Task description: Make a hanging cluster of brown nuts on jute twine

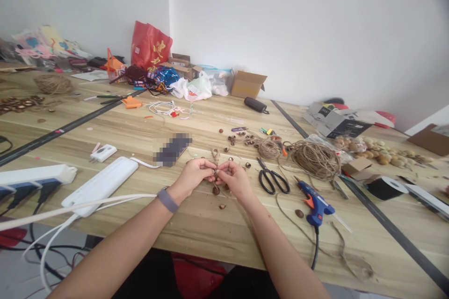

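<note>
The left hand [195,173] and right hand [235,180] meet, fingertips pinched closed on a small twine piece [215,153] between them, its loop pointing away. Scissors [268,174] lie just right of the hands, the glue gun [318,206] farther right; a white power strip [101,187] sits left.

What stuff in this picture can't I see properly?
All in the head view:
The middle of the twine piece: partly hidden by the fingers of the left hand and right hand.
The dark thing: blurred by square blocks.
Inside the red bag: hidden by its sides.
The cardboard box: cut off by the right edge.
</note>
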Demonstrator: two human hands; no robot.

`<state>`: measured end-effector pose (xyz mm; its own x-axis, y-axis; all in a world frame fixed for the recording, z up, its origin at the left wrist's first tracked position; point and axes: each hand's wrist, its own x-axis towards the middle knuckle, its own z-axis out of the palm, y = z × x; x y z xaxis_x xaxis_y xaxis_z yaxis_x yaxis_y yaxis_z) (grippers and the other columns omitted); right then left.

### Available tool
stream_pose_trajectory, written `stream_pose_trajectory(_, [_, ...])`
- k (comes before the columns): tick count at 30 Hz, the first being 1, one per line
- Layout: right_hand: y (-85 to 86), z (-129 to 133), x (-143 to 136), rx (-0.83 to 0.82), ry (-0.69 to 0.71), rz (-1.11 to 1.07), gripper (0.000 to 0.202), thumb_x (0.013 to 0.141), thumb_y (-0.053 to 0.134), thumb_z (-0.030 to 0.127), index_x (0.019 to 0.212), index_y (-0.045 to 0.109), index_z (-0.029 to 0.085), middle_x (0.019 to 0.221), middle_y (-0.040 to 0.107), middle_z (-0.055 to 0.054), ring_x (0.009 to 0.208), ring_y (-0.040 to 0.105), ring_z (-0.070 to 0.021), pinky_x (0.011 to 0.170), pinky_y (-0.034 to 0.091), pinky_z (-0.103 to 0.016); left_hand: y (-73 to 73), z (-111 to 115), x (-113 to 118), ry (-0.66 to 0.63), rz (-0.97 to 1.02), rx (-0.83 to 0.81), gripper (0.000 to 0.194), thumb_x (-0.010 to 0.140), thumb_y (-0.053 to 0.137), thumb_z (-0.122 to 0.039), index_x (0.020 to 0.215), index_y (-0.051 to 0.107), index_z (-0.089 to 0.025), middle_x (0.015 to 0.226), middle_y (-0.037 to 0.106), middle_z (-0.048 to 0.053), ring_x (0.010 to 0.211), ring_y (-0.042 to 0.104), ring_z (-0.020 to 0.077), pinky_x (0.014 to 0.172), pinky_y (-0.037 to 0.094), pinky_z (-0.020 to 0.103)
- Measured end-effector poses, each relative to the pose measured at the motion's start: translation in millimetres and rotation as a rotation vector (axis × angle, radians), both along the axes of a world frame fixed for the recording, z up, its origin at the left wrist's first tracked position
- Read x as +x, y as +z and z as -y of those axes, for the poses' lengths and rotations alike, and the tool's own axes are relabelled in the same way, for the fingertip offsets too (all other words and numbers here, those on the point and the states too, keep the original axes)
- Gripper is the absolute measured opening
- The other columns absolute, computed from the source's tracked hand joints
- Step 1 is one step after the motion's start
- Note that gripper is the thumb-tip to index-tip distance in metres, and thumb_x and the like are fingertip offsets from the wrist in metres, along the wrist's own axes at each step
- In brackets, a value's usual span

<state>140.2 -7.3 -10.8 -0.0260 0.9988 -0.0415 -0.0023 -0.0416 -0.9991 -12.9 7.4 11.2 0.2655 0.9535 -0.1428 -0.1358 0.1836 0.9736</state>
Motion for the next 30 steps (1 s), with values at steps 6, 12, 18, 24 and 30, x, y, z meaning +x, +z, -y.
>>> stream_pose_trajectory(6, [2.2,1.4,0.8,-0.029,-0.003,0.013,0.029,0.062,0.083,0.037,0.076,0.061,0.023,0.061,0.066,0.003,0.058,0.068,-0.0169,0.063,0.062,-0.032,-0.5,-0.4,-0.2,-0.007,-0.002,-0.004,0.012,0.067,0.067,-0.002,0.07,0.066,-0.014,0.057,0.063,-0.004,0.05,0.059,0.0085,0.056,0.049,0.021])
stream_pose_trajectory(12, [3.4,1.7,0.1,-0.063,0.025,-0.04,0.026,0.064,0.081,0.034,0.077,0.062,0.023,0.067,0.069,0.002,0.067,0.072,-0.0178,0.072,0.062,-0.032,0.0,0.3,-0.3,-0.014,0.009,-0.033,0.013,0.068,0.064,-0.001,0.071,0.066,-0.014,0.057,0.064,-0.002,0.05,0.06,0.0091,0.057,0.049,0.022])
stream_pose_trajectory(18, [6.3,3.8,0.3,-0.056,0.032,-0.049,0.026,0.066,0.081,0.038,0.077,0.063,0.023,0.071,0.071,0.001,0.074,0.074,-0.0202,0.078,0.062,-0.036,-3.6,-0.6,-0.2,-0.031,0.036,-0.007,0.011,0.068,0.067,-0.004,0.07,0.066,-0.015,0.059,0.066,-0.002,0.053,0.061,0.0102,0.06,0.051,0.024])
stream_pose_trajectory(24, [5.4,2.9,0.0,-0.048,0.036,-0.024,0.03,0.065,0.082,0.045,0.074,0.064,0.023,0.069,0.072,0.0,0.072,0.074,-0.021,0.075,0.063,-0.036,-3.6,-0.5,0.6,-0.013,0.007,-0.007,0.012,0.068,0.067,-0.004,0.07,0.067,-0.015,0.06,0.066,-0.002,0.054,0.062,0.0102,0.059,0.051,0.022])
stream_pose_trajectory(30, [4.5,3.3,0.4,-0.042,0.036,-0.029,0.032,0.063,0.084,0.046,0.072,0.065,0.022,0.067,0.073,-0.001,0.069,0.074,-0.0201,0.073,0.062,-0.035,-0.6,1.2,1.4,-0.008,0.007,-0.026,0.017,0.069,0.061,0.001,0.069,0.068,-0.014,0.057,0.066,-0.002,0.051,0.061,0.0096,0.056,0.049,0.021])
